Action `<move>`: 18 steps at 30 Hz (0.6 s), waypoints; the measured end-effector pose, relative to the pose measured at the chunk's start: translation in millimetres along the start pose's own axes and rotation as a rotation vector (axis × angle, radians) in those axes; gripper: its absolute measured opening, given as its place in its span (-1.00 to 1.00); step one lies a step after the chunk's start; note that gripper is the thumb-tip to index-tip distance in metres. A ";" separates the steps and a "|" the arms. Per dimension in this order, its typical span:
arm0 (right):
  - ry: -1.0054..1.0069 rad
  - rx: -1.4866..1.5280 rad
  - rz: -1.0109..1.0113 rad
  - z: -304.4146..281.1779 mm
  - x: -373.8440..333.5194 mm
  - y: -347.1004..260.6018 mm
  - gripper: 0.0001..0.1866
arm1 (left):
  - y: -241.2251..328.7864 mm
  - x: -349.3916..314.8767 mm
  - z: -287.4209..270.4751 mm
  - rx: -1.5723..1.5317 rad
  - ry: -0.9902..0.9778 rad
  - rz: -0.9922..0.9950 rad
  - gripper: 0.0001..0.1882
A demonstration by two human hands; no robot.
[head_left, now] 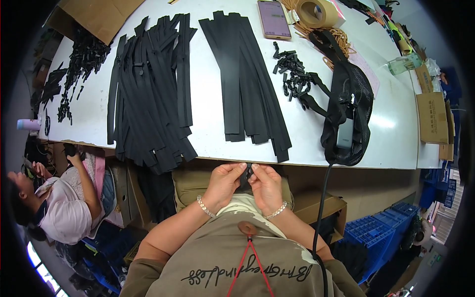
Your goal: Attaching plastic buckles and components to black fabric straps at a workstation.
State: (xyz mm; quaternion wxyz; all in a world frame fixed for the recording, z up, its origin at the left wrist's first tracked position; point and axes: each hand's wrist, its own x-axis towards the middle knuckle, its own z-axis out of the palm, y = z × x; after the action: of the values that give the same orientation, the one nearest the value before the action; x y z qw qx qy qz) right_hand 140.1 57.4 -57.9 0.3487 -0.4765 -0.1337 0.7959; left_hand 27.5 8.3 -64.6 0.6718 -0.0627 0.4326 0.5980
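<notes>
Two hands pinch a small black piece at the worktop's near edge.
The left hand (225, 183) and right hand (266, 185) each keep a narrow grip, thumb to finger, on the small black piece (248, 171) between them, its shape partly hidden. On the white worktop (304, 141), black straps (237, 79) lie beyond, with black buckles (295, 74) to their right.

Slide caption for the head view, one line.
Left hand and right hand pinch a black piece beside a table bearing black straps.
</notes>
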 end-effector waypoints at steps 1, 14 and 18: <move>0.003 0.014 0.009 2.1 -1.1 -0.6 -0.96 | -0.3 -0.5 0.1 -0.008 0.001 0.006 -0.85; -0.292 -0.176 -0.137 -5.2 -10.7 -14.7 -0.91 | 16.8 -24.6 8.0 0.372 -0.070 0.330 -0.90; -0.364 -0.197 -0.307 -2.3 -13.0 -16.9 -0.89 | 18.0 -25.3 7.2 0.398 -0.126 0.405 -0.91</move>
State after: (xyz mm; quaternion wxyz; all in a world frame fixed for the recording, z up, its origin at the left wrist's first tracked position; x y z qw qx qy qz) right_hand 153.2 60.5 -41.2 0.3876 -0.3313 -0.3416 0.7895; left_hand 18.0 -1.4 -35.8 0.5634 0.1951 0.5028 0.6259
